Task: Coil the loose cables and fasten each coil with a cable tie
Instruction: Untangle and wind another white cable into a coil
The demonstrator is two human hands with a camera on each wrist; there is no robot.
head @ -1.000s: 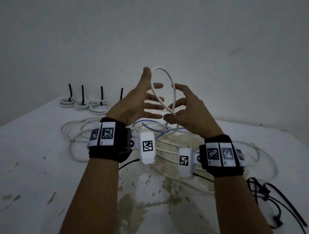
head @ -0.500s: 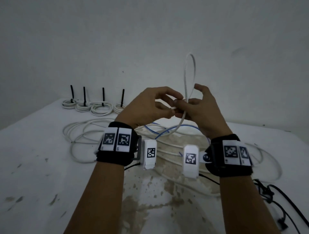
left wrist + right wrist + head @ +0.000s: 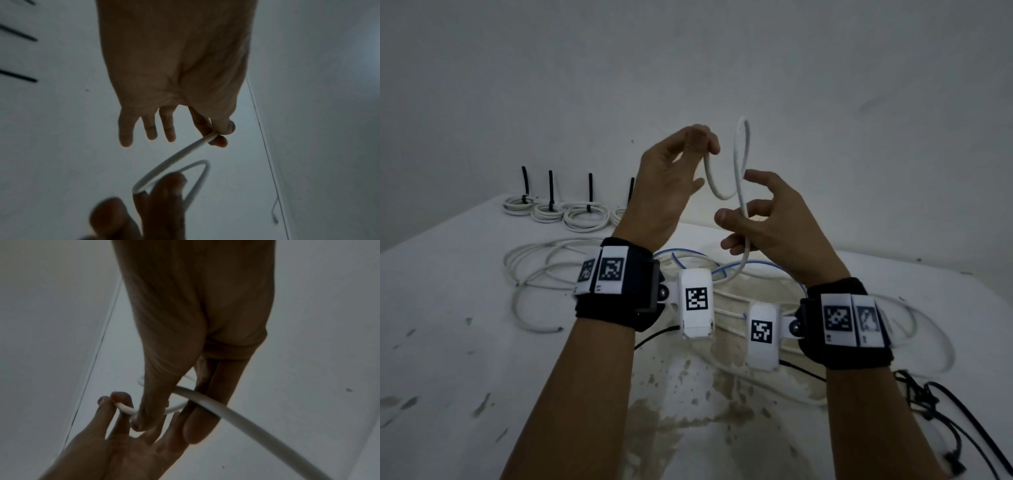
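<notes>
Pinching one white cable (image 3: pixel 740 161), two hands, four tied coils (image 3: pixel 585 216) behind

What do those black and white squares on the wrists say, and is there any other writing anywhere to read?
No readable words, numbers or brand names appear in any view.
Left wristband: square black and white coded patterns, no letters.
Right wristband: the same kind of patterns; tiny marks under them are too small to read.
White camera units: one coded square each, no text.
White cable, tied coils, table: no markings visible.
</notes>
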